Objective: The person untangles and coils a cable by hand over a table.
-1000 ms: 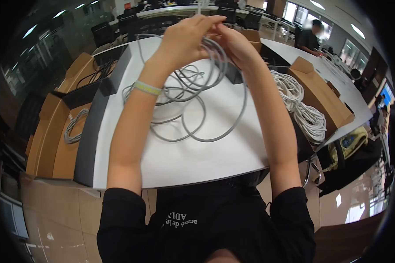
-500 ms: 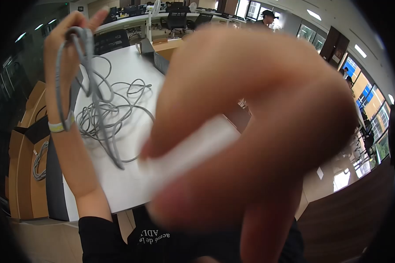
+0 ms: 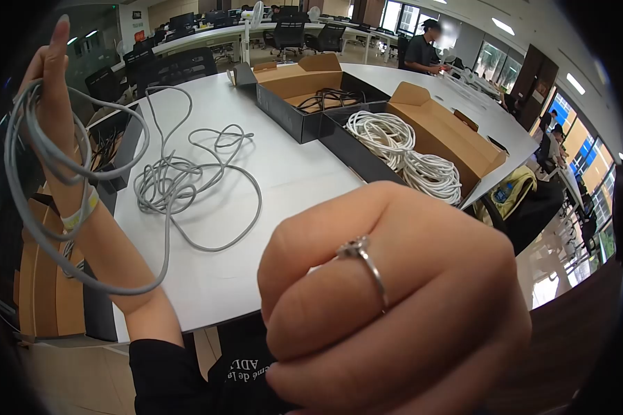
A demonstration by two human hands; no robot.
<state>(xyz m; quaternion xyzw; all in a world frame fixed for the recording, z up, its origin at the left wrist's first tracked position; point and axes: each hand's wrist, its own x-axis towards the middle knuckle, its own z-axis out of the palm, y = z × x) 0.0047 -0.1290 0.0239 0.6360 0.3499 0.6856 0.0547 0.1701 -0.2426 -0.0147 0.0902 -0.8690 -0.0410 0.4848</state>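
Held up at the upper left, my left hand (image 3: pixel 54 83) is closed round loops of a grey cable (image 3: pixel 165 205), with one finger pointing upward. Wide loops hang round its wrist, which wears a pale band. From them a strand runs to the rest of the cable, loosely tangled on the white table (image 3: pixel 214 273). Large and close to the camera, my right hand (image 3: pixel 394 290) is a closed fist with a ring on one finger. Whatever its fingers may hold is hidden. It appears in front of the table's near edge, apart from the tangle.
An open box (image 3: pixel 301 128) holds black cables. Beside it, another box (image 3: pixel 464 138) holds coiled white cables (image 3: pixel 429 176). Further cardboard boxes (image 3: pixel 38 283) stand at left, below the table's edge. A person (image 3: pixel 422 52) sits at the far side; chairs and desks fill the background.
My right hand has moved down and curled into a fist, uncovering the boxes behind it. My left hand has shifted left, and its cable loops now spread wider.
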